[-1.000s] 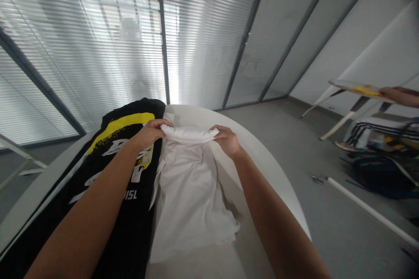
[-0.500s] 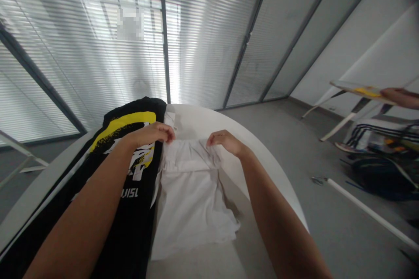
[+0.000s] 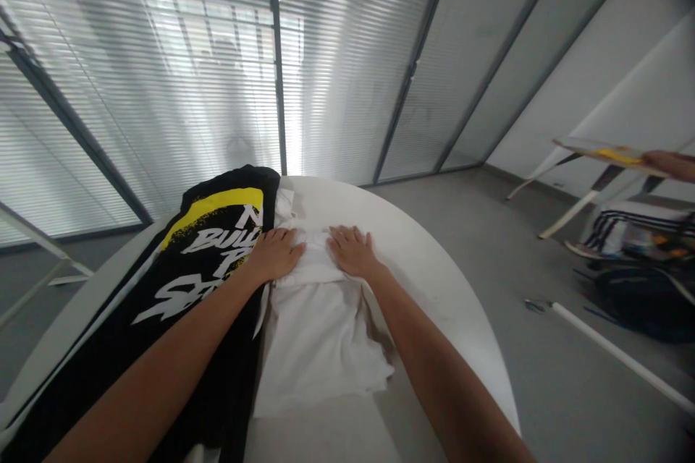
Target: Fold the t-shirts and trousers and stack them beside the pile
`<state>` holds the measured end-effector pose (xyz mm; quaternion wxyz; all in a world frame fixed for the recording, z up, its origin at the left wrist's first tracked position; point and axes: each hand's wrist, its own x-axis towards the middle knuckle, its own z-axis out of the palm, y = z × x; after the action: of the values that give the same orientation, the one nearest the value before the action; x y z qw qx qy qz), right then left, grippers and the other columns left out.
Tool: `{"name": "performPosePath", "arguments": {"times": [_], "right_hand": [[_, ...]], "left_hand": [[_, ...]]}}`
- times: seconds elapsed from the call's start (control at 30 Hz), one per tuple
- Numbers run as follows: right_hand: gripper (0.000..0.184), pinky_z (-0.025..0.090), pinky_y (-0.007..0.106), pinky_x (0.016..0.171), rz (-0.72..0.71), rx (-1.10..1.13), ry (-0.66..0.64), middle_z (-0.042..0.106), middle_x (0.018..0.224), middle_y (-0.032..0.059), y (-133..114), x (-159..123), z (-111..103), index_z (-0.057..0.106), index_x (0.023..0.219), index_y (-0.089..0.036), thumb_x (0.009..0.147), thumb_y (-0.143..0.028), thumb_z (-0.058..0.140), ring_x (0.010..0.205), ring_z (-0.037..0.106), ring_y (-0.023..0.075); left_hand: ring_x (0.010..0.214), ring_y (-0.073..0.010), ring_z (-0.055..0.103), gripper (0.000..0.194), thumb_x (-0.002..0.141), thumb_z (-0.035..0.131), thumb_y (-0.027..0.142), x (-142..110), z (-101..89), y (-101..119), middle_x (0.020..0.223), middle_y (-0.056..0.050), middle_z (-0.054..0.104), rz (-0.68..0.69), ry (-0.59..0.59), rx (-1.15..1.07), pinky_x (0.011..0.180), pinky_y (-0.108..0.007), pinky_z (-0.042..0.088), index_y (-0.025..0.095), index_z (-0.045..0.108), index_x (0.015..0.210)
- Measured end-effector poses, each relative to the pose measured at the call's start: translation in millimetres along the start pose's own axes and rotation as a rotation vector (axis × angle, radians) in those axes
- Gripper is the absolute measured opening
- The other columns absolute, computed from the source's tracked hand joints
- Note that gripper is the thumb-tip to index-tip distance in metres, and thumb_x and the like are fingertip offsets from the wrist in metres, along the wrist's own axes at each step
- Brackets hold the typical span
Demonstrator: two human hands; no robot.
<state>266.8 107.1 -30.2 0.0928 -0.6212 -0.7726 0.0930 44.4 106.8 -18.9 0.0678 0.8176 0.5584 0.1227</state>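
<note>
In the head view, a white, wrinkled cloth garment (image 3: 320,347) lies on a round white worktop (image 3: 453,289), at lower centre of the frame. The left hand (image 3: 276,253) rests palm down at its upper left corner, partly over the edge of a black garment with yellow and white print (image 3: 217,210). The right hand (image 3: 352,252) lies palm down at the upper right corner. Both are opened out, fingers loosely spread, neither clamped on anything; the pose looks meant to press the turned-over upper band flat and keep it square. The lower part lies looser, its right edge rippled.

The black garment fills the left of the worktop and leaves little spare surface on that side. Beyond the fingertips and right of the right forearm, pale surface runs to the curved rim, giving more room that way. The rim bends down towards the lower right of the frame; past it, a white pole (image 3: 613,351) lies on the grey floor (image 3: 559,376). At the right edge another person's hand (image 3: 670,163) is near a yellow item (image 3: 617,155).
</note>
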Motion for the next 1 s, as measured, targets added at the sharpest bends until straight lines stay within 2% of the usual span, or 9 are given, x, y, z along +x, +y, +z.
{"name": "performPosePath", "arguments": {"times": [0.1, 0.2, 0.27, 0.43, 0.5, 0.6, 0.7, 0.8, 1.0], "right_hand": [[0.056, 0.015, 0.066, 0.109, 0.102, -0.047, 0.031, 0.029, 0.157, 0.0079, 10.0, -3.7, 1.1, 0.031, 0.151, -0.027, 0.100, -0.047, 0.020, 0.144, 0.020, 0.0357], [0.053, 0.018, 0.062, 0.110, 0.200, -0.095, 0.140, 0.035, 0.155, 0.0074, 10.7, -10.1, 2.0, 0.042, 0.145, -0.026, 0.101, -0.042, 0.019, 0.142, 0.025, 0.0337], [0.048, 0.020, 0.057, 0.111, 0.218, -0.083, 0.190, 0.041, 0.151, 0.0074, 10.1, -15.5, 3.1, 0.049, 0.139, -0.026, 0.101, -0.038, 0.023, 0.139, 0.031, 0.0307], [0.035, 0.024, 0.046, 0.109, 0.192, 0.073, 0.279, 0.058, 0.133, 0.0090, 17.0, -24.5, 3.4, 0.061, 0.120, -0.023, 0.093, -0.030, 0.040, 0.125, 0.047, 0.0244], [0.031, 0.026, 0.045, 0.108, 0.223, 0.159, 0.324, 0.064, 0.120, 0.0090, 21.6, -24.1, 3.0, 0.064, 0.111, -0.021, 0.089, -0.031, 0.044, 0.116, 0.053, 0.0240], [0.028, 0.036, 0.039, 0.097, 0.222, 0.341, 0.378, 0.068, 0.095, 0.0049, 26.5, -20.6, 3.5, 0.063, 0.101, -0.020, 0.087, -0.032, 0.043, 0.098, 0.058, 0.0211], [0.028, 0.042, 0.029, 0.077, 0.133, 0.616, 0.416, 0.063, 0.077, -0.0009, 26.6, -17.0, 5.2, 0.060, 0.095, -0.022, 0.087, -0.045, 0.045, 0.079, 0.058, 0.0170], [0.037, 0.040, 0.025, 0.062, 0.095, 0.806, 0.431, 0.055, 0.066, -0.0044, 22.0, -14.1, 6.3, 0.055, 0.084, -0.022, 0.081, -0.059, 0.054, 0.064, 0.052, 0.0139], [0.043, 0.032, 0.024, 0.055, 0.050, 0.996, 0.484, 0.038, 0.057, -0.0064, 15.0, -9.5, 2.8, 0.045, 0.062, -0.022, 0.081, -0.060, 0.055, 0.056, 0.037, 0.0109]], "left_hand": [[0.124, -0.0333, 0.047, 0.047, 0.094, 0.036, 0.049, -5.3, 1.8, -7.2, 0.129, -0.017, 0.057, 0.018, 0.086, 0.056, 0.105, -0.050, 0.031, 0.020, 0.057, 0.123], [0.116, -0.0311, 0.052, 0.040, 0.095, 0.035, 0.045, -9.3, 1.7, -7.6, 0.117, -0.016, 0.062, 0.022, 0.152, 0.116, 0.102, -0.047, 0.036, 0.018, 0.061, 0.109], [0.113, -0.0303, 0.054, 0.037, 0.094, 0.037, 0.044, -10.8, 1.3, -8.2, 0.112, -0.016, 0.064, 0.014, 0.180, 0.100, 0.100, -0.045, 0.038, 0.017, 0.060, 0.106], [0.106, -0.0274, 0.057, 0.037, 0.089, 0.046, 0.044, -12.5, -3.2, -13.6, 0.109, -0.012, 0.063, -0.017, 0.169, -0.181, 0.095, -0.041, 0.043, 0.017, 0.053, 0.113], [0.099, -0.0244, 0.059, 0.038, 0.086, 0.050, 0.044, -13.5, -6.7, -14.8, 0.106, -0.009, 0.061, -0.028, 0.158, -0.336, 0.090, -0.038, 0.045, 0.017, 0.050, 0.114], [0.091, -0.0206, 0.057, 0.033, 0.082, 0.055, 0.038, -15.2, -11.8, -14.6, 0.102, -0.005, 0.058, -0.040, 0.176, -0.496, 0.085, -0.035, 0.045, 0.019, 0.049, 0.108], [0.091, -0.0190, 0.054, 0.029, 0.078, 0.057, 0.033, -16.4, -14.9, -13.5, 0.098, -0.002, 0.055, -0.022, 0.196, -0.599, 0.085, -0.033, 0.044, 0.020, 0.048, 0.103], [0.092, -0.0184, 0.052, 0.029, 0.077, 0.058, 0.031, -17.0, -15.8, -12.8, 0.097, -0.001, 0.052, 0.003, 0.196, -0.653, 0.087, -0.032, 0.042, 0.021, 0.046, 0.102], [0.093, -0.0195, 0.052, 0.029, 0.079, 0.058, 0.038, -15.3, -11.9, -14.3, 0.094, 0.000, 0.052, -0.048, 0.166, -0.731, 0.086, -0.032, 0.042, 0.022, 0.046, 0.099]]}}
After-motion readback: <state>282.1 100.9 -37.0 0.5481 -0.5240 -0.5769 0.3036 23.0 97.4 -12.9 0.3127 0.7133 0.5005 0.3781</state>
